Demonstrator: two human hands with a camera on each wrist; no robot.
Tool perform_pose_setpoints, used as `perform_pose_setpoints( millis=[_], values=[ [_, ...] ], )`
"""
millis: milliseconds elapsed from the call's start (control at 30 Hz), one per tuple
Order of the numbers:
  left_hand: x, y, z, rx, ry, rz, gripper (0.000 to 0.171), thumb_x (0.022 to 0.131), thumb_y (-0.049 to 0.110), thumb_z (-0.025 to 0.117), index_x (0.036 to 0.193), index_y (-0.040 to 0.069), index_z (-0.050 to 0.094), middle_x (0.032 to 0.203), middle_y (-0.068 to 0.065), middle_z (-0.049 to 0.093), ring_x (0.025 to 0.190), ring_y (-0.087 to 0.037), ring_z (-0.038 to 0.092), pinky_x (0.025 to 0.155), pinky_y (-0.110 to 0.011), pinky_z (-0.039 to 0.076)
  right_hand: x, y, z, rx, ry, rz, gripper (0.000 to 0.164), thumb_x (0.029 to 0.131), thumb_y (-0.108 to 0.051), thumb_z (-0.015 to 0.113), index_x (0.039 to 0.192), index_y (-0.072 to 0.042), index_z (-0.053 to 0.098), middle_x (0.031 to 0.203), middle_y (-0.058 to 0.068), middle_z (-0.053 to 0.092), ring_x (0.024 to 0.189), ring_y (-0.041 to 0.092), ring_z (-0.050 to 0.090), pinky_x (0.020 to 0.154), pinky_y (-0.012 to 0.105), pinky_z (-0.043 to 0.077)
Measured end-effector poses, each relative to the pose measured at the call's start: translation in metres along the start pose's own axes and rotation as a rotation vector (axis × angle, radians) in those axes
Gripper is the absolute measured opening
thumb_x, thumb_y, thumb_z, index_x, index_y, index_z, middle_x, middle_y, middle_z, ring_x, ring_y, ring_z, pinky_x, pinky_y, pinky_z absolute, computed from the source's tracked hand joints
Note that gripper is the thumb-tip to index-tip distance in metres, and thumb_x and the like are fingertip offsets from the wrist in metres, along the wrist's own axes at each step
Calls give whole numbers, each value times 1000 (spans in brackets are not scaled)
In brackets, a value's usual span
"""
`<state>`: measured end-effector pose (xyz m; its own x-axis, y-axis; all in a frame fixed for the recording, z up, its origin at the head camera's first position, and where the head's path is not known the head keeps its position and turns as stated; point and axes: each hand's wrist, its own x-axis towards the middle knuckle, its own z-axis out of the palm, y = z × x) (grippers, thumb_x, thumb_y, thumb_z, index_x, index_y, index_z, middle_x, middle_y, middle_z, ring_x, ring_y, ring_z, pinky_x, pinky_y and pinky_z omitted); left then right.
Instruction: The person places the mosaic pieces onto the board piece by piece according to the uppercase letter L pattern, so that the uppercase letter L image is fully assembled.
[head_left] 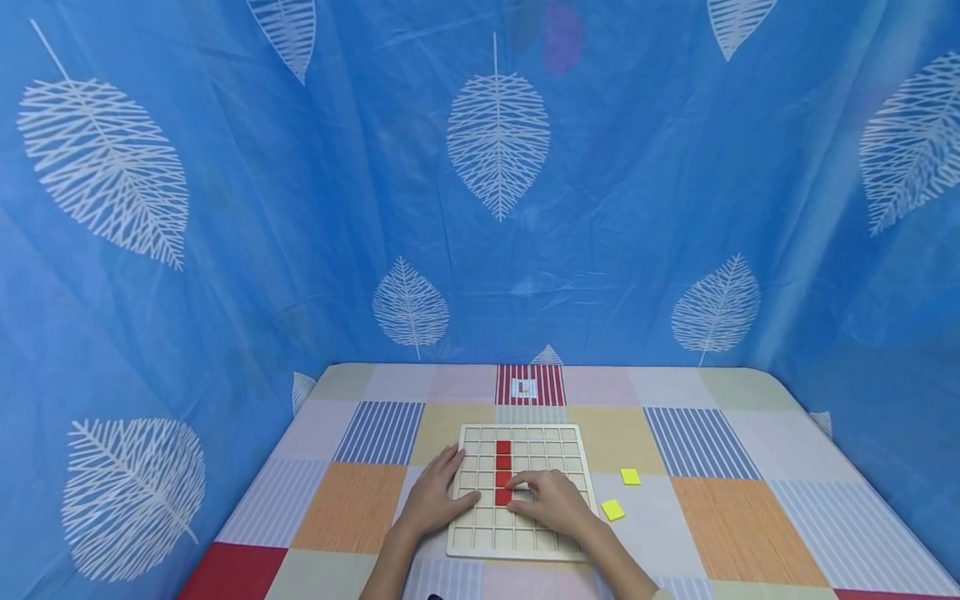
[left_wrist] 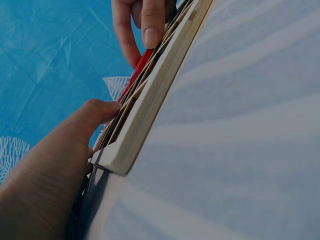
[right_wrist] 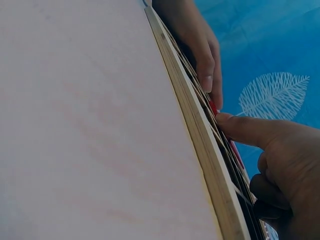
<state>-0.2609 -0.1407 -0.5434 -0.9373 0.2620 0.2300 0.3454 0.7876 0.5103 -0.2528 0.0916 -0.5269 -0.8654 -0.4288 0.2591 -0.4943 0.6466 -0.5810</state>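
Note:
A pale wooden grid board (head_left: 543, 542) lies on the cloth in front of me. One column of red square tiles (head_left: 503, 448) sits in its cells, left of the middle. My right hand (head_left: 555, 502) reaches over the board from the right. Its thumb and index finger pinch the lowest red tile (head_left: 502, 497), partly covering its right side. On the board's left edge rests my left hand (head_left: 433, 497), fingers along the side and thumb over the surface. In the left wrist view, the red tiles (left_wrist: 142, 65) show edge-on beneath the right fingertips.
Two yellow square tiles (head_left: 630, 477) lie on the patchwork cloth (head_left: 723, 525) right of the board. A small card (head_left: 524, 388) with a grid pattern lies at the table's far edge. Blue curtains (head_left: 600, 208) with white leaf prints enclose the table's back and sides.

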Motion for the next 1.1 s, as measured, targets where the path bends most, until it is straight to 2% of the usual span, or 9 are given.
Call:
perform_pose_setpoints(
  millis=[233,367,467,700,800,933,1100],
  values=[
    [0,0,1,-15,5,-3,80,78,56,61,137,6,43,143,-13,37,130,-34,33,98,-54,34,-5,6,-4,74,-10,0,27,77,-34,72,101,-21,71,46,-15,32,41,-1,25,39,18,26],
    [1,0,2,-24,9,-7,81,77,56,61,138,6,43,143,-13,36,131,-34,32,99,-54,33,-15,15,-19,158,-23,44,25,79,-30,72,101,-19,71,46,-13,33,41,0,25,39,18,29],
    [0,0,1,-30,11,-5,81,78,56,61,138,6,43,144,-13,36,131,-34,32,99,-54,33,-26,28,-35,171,-13,66,24,79,-29,72,100,-18,71,47,-13,32,42,-1,24,39,17,28],
    [0,-1,1,-16,13,-4,81,77,57,61,137,5,43,143,-14,36,130,-34,33,99,-54,33,-59,63,-76,145,28,96,31,77,-30,74,103,-16,69,51,-12,26,45,-1,21,40,17,26],
    [0,-1,1,-17,16,-7,81,77,57,62,137,5,43,143,-14,37,130,-34,33,99,-54,33,-72,76,-89,135,15,130,37,75,-32,75,107,-15,69,52,-11,27,45,-1,22,41,18,27],
    [0,-1,1,-10,23,-13,81,77,57,61,138,7,43,143,-13,37,131,-34,33,99,-53,33,-81,86,-98,139,-42,182,41,75,-32,75,110,-14,68,53,-10,30,45,0,25,41,19,29],
    [-1,0,2,-8,26,-11,80,78,56,61,138,7,43,143,-13,36,131,-34,33,99,-53,33,-85,90,-98,128,-85,184,33,79,-30,72,108,-14,68,52,-10,31,45,1,25,41,20,30]
  ],
)
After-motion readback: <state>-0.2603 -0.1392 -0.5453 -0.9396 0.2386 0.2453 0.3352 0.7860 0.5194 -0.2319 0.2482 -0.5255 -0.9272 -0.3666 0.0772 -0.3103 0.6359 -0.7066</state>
